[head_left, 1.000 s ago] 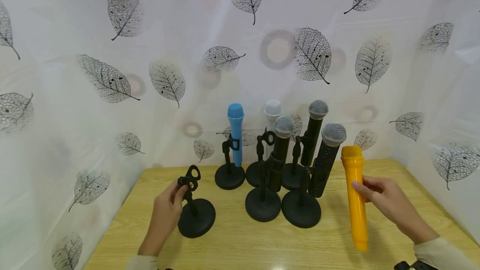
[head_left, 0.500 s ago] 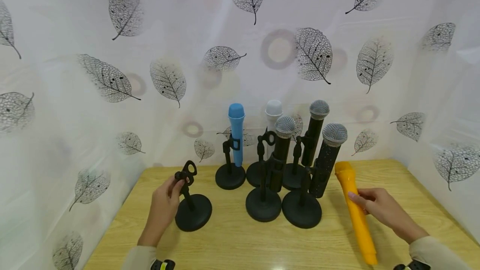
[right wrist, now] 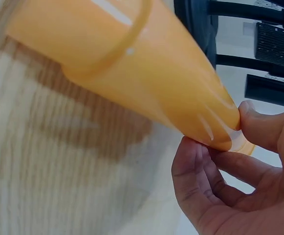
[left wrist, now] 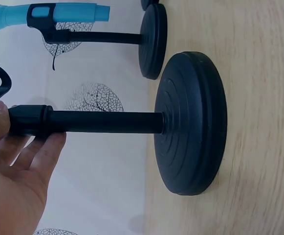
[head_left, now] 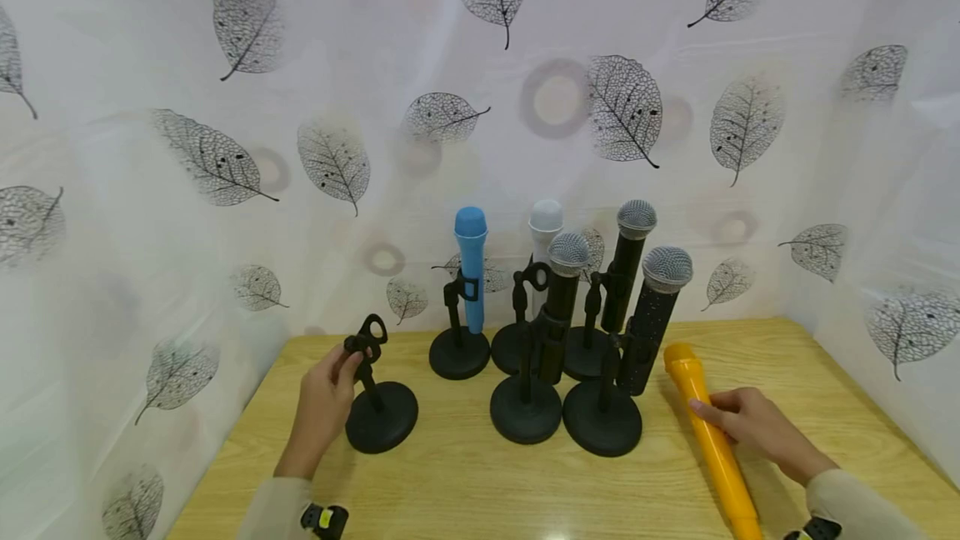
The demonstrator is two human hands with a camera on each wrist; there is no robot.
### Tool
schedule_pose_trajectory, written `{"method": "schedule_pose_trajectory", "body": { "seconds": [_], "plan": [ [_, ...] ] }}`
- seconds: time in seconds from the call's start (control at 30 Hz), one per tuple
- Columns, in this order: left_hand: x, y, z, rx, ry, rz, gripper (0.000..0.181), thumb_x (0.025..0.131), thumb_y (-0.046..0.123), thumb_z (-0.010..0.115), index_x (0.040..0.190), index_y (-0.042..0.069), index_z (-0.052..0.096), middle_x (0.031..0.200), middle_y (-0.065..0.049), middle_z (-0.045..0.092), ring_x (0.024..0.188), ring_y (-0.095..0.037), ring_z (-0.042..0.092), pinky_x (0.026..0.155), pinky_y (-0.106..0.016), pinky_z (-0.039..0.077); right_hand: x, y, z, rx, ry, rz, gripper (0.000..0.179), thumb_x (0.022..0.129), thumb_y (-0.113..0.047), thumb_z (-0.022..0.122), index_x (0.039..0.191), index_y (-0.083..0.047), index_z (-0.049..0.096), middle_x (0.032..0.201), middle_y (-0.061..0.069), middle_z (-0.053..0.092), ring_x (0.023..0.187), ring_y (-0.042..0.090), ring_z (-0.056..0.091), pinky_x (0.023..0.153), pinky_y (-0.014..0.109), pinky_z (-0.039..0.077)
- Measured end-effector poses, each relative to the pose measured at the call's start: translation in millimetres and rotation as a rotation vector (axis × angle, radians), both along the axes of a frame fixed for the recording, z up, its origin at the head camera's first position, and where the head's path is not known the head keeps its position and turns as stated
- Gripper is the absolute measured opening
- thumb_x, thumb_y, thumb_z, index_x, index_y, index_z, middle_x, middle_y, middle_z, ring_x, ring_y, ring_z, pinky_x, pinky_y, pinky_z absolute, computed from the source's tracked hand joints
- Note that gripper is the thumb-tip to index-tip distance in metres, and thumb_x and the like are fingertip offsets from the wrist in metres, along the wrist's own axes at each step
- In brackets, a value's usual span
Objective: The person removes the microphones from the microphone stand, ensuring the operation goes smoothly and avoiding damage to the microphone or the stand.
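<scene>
My left hand (head_left: 322, 402) grips a black microphone stand (head_left: 382, 417) high on its post, just under the ring-shaped clip, which holds no microphone. The left wrist view shows the stand's round base (left wrist: 195, 122) at the tabletop; whether its whole underside touches, I cannot tell. Over on the right, my right hand (head_left: 757, 432) pinches an orange microphone (head_left: 712, 448) around its middle, thumb on the near side and fingers behind. The microphone slants, head away from me and tail toward me. In the right wrist view its body (right wrist: 146, 73) hangs over the wood, casting a shadow.
Between the hands, several more black stands hold a blue microphone (head_left: 471, 261), a white microphone (head_left: 546, 219) and black ones with silver mesh heads, such as the speckled microphone (head_left: 656, 315) nearest the right hand. Behind the wooden table (head_left: 465, 490) hangs a leaf-print sheet (head_left: 420, 23).
The orange microphone has tipped lower, its head coming down toward the table and its tail swinging nearer to me and right. The left hand has shifted the stand slightly left and back.
</scene>
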State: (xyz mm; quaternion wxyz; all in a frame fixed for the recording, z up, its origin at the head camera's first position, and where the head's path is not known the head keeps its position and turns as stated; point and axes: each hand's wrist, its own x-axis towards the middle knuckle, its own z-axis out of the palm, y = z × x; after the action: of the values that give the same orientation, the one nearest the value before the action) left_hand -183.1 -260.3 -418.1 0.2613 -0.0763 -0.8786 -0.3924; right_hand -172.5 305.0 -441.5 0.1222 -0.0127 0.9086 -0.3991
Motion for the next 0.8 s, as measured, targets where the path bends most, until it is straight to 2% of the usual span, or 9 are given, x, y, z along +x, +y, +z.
{"method": "schedule_pose_trajectory", "body": {
  "seconds": [0.1, 0.23, 0.43, 0.63, 0.8],
  "plan": [
    [-1.6, -1.9, 0.2, -0.008, -0.008, 0.005, 0.022, 0.107, 0.015, 0.054, 0.111, 0.001, 0.070, 0.105, -0.017, 0.074, 0.094, -0.033, 0.073, 0.077, -0.047, 0.060, -2.1, -1, -3.9, 0.023, -0.010, -0.008, 0.054, 0.105, -0.039, 0.055, 0.119, 0.011, 0.067, 0.082, 0.003, 0.062, 0.072, 0.017, 0.054, 0.061, 0.026, 0.046],
    [-4.6, -3.0, 1.9, 0.002, -0.015, -0.002, 0.023, 0.107, 0.016, 0.053, 0.111, 0.000, 0.070, 0.106, -0.018, 0.074, 0.096, -0.034, 0.072, 0.080, -0.048, 0.060, -3.5, -3, -7.4, 0.050, -0.016, -0.010, 0.052, 0.104, -0.041, 0.057, 0.113, 0.009, 0.071, 0.076, 0.002, 0.060, 0.070, 0.018, 0.053, 0.060, 0.025, 0.042],
    [-7.5, -4.5, 1.4, 0.018, -0.038, 0.002, 0.022, 0.107, 0.016, 0.054, 0.111, 0.002, 0.070, 0.108, -0.019, 0.073, 0.098, -0.033, 0.072, 0.081, -0.046, 0.060, -4.7, -4, -11.7, 0.056, -0.022, -0.026, 0.052, 0.102, -0.042, 0.060, 0.108, 0.008, 0.073, 0.075, 0.001, 0.060, 0.069, 0.018, 0.053, 0.059, 0.026, 0.043],
    [-8.6, -4.7, 0.1, 0.008, -0.025, 0.007, 0.021, 0.107, 0.014, 0.053, 0.110, 0.002, 0.070, 0.107, -0.019, 0.073, 0.097, -0.035, 0.072, 0.081, -0.048, 0.060, -4.8, -4, -15.1, 0.049, -0.024, -0.023, 0.044, 0.101, -0.042, 0.061, 0.095, -0.001, 0.075, 0.068, 0.000, 0.057, 0.064, 0.016, 0.051, 0.056, 0.024, 0.040],
    [-9.3, -4.4, 0.2, 0.029, -0.042, -0.001, 0.021, 0.107, 0.013, 0.053, 0.110, 0.000, 0.069, 0.111, -0.020, 0.072, 0.100, -0.035, 0.071, 0.083, -0.048, 0.059, -4.6, -5, -15.7, 0.051, -0.032, -0.034, 0.045, 0.100, -0.045, 0.063, 0.093, -0.001, 0.073, 0.067, 0.001, 0.056, 0.063, 0.016, 0.051, 0.056, 0.024, 0.040]
  ]
}}
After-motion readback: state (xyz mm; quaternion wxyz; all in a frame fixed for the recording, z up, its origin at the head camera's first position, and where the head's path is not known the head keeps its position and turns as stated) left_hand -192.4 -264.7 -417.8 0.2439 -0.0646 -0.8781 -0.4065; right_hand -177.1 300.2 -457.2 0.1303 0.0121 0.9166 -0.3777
